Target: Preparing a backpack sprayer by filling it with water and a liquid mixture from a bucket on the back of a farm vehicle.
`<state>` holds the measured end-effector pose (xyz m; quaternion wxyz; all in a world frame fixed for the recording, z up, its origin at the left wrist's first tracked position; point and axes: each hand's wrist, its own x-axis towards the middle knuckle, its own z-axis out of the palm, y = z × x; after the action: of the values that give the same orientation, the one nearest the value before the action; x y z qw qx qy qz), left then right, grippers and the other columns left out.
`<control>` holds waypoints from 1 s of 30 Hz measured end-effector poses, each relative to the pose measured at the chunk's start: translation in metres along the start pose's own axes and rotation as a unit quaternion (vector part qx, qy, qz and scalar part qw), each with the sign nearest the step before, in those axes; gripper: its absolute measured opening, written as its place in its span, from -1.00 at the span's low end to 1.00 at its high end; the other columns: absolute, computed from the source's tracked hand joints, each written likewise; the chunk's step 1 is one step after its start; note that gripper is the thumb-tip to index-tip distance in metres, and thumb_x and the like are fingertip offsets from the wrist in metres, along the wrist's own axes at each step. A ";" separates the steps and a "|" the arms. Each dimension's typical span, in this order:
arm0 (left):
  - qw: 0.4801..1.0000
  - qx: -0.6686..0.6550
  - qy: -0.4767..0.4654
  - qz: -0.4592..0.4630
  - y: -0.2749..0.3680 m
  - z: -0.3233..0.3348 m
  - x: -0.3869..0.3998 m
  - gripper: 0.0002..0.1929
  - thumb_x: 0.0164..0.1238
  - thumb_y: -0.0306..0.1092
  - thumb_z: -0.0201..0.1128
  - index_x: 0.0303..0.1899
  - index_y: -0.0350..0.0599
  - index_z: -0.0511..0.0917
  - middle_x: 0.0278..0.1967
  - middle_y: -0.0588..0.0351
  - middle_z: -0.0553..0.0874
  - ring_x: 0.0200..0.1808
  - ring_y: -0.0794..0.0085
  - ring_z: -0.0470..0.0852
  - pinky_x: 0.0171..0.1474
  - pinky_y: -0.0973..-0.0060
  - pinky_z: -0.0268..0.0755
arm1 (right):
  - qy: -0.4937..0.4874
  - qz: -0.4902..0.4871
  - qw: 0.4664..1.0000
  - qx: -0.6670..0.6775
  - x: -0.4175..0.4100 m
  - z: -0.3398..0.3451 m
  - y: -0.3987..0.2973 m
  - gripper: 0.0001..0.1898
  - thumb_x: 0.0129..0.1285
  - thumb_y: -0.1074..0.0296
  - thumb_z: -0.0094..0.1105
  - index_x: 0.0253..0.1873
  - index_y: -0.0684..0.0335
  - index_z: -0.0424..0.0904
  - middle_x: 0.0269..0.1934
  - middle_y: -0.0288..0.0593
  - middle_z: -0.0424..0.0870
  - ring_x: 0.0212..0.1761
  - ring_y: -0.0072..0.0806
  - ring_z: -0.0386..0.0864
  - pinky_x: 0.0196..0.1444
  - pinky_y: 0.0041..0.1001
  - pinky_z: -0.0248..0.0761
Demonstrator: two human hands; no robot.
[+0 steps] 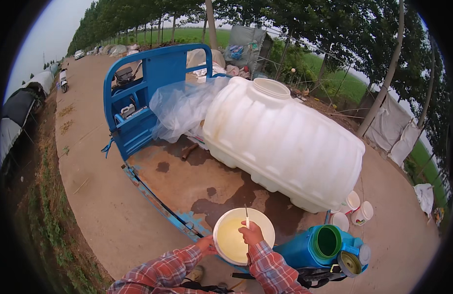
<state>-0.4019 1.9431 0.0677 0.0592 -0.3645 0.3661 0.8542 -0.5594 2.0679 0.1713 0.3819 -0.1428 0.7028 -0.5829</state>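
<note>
A white plastic bucket (pixel 267 229) with pale yellow liquid in it stands at the near edge of the rusty truck bed (pixel 171 176). My left hand (pixel 207 245) holds the bucket's left side by the rim. In my right hand (pixel 253 234), over the bucket, is a thin tool (pixel 247 220) with a white handle. Its narrow dark end points up and away from me; its exact kind is unclear. Right of the bucket a blue knapsack sprayer (pixel 296 250) sits tilted, its green filler mouth (pixel 327 240) uncovered. A round cap (pixel 349 264) hangs beside that mouth.
A large white ribbed plastic tank (pixel 285 143) lies across the bed, beside clear plastic sheeting (pixel 178 106). A blue metal frame (pixel 156 73) closes the bed's far left end. Small white buckets (pixel 362 213) stand behind the sprayer. Concrete road (pixel 90 191) surrounds the vehicle.
</note>
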 end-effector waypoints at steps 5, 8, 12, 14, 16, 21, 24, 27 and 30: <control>0.996 -0.037 -0.073 -0.045 0.004 -0.040 0.019 -0.40 0.15 -0.49 0.02 0.31 0.08 0.29 -0.04 0.11 0.59 -0.08 0.33 0.60 0.07 0.33 0.46 | 0.024 -0.028 0.999 -0.027 0.005 0.021 0.004 -0.54 0.12 0.47 0.15 0.17 0.32 0.35 -0.52 -0.39 0.38 -0.64 -0.70 0.30 -0.65 -0.65 0.15; 0.994 -0.048 -0.083 -0.055 0.018 -0.048 0.009 -0.44 0.21 -0.49 0.01 0.31 -0.12 0.25 -0.02 -0.06 0.60 -0.03 0.22 0.62 0.08 0.30 0.49 | 0.004 -0.089 0.984 -0.151 -0.001 0.055 0.012 -0.43 0.09 0.36 0.19 0.23 0.37 0.29 -0.33 -0.11 0.58 -0.34 -0.35 0.58 -0.26 -0.41 0.44; 0.992 -0.026 0.120 -0.009 0.037 -0.064 0.018 -0.55 0.30 -0.41 0.04 0.24 -0.15 0.32 -0.09 -0.01 0.58 -0.09 0.23 0.61 0.00 0.35 0.52 | -0.044 -0.237 0.915 -0.324 -0.011 0.079 0.064 -0.35 0.12 0.30 0.22 0.31 0.37 0.22 0.12 0.15 0.44 0.08 -0.18 0.52 0.03 -0.37 0.44; 0.974 -0.048 0.186 0.117 0.045 -0.090 0.014 -0.62 0.34 -0.35 0.05 0.17 -0.16 0.39 -0.12 0.04 0.56 -0.14 0.32 0.59 -0.08 0.41 0.51 | -0.062 -0.263 0.884 -0.381 -0.033 0.075 0.066 -0.38 0.13 0.31 0.20 0.29 0.38 0.25 0.14 0.19 0.42 0.11 -0.23 0.51 0.00 -0.37 0.47; 0.953 0.007 0.211 0.216 0.053 -0.101 0.006 -0.66 0.37 -0.29 0.07 0.12 -0.15 0.44 -0.14 0.10 0.55 -0.17 0.42 0.56 -0.13 0.46 0.49 | -0.119 -0.074 0.990 -0.030 -0.056 0.054 0.048 -0.54 0.20 0.39 0.17 0.20 0.37 0.37 0.11 0.11 0.46 0.06 -0.31 0.54 -0.01 -0.44 0.47; 0.976 0.148 0.109 0.121 0.053 -0.067 0.010 -0.59 0.38 -0.19 0.10 0.19 -0.11 0.40 -0.08 0.11 0.55 -0.12 0.43 0.56 -0.10 0.45 0.48 | 0.257 -0.016 0.966 0.017 -0.083 -0.030 0.123 -0.73 0.28 0.36 0.13 0.03 0.29 0.39 -0.30 -0.24 0.52 -0.43 -0.59 0.56 -0.43 -0.59 0.42; 0.953 0.296 0.043 0.047 0.034 -0.037 0.032 -0.40 0.36 -0.10 0.13 0.35 -0.08 0.20 0.13 0.07 0.52 0.05 0.34 0.56 0.00 0.35 0.50 | 0.311 0.072 0.947 -0.025 -0.078 -0.055 0.157 -0.54 0.26 0.29 0.17 0.18 0.28 0.24 -0.17 -0.17 0.54 -0.37 -0.56 0.57 -0.45 -0.56 0.45; 0.978 0.180 -0.055 0.092 0.029 -0.042 0.046 -0.42 0.36 -0.21 0.13 0.36 -0.06 0.19 0.11 0.12 0.53 0.05 0.38 0.56 -0.04 0.34 0.53 | 0.150 0.148 0.958 0.198 -0.058 -0.070 0.161 -0.39 0.23 0.27 0.22 0.27 0.28 0.09 -0.03 -0.07 0.52 -0.37 -0.52 0.58 -0.48 -0.55 0.48; 0.984 0.140 -0.060 0.093 0.033 -0.029 0.047 -0.40 0.33 -0.27 0.11 0.38 -0.07 0.17 0.19 0.09 0.49 0.10 0.36 0.55 0.01 0.33 0.53 | 0.140 0.101 0.963 0.205 -0.044 -0.076 0.165 -0.35 0.21 0.31 0.21 0.30 0.28 0.05 -0.03 -0.04 0.55 -0.38 -0.51 0.60 -0.50 -0.56 0.49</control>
<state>-0.4310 1.8921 0.0418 0.0513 -0.2649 0.5101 0.8167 -0.5429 2.1960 0.0368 0.3578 0.0938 0.6254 -0.6871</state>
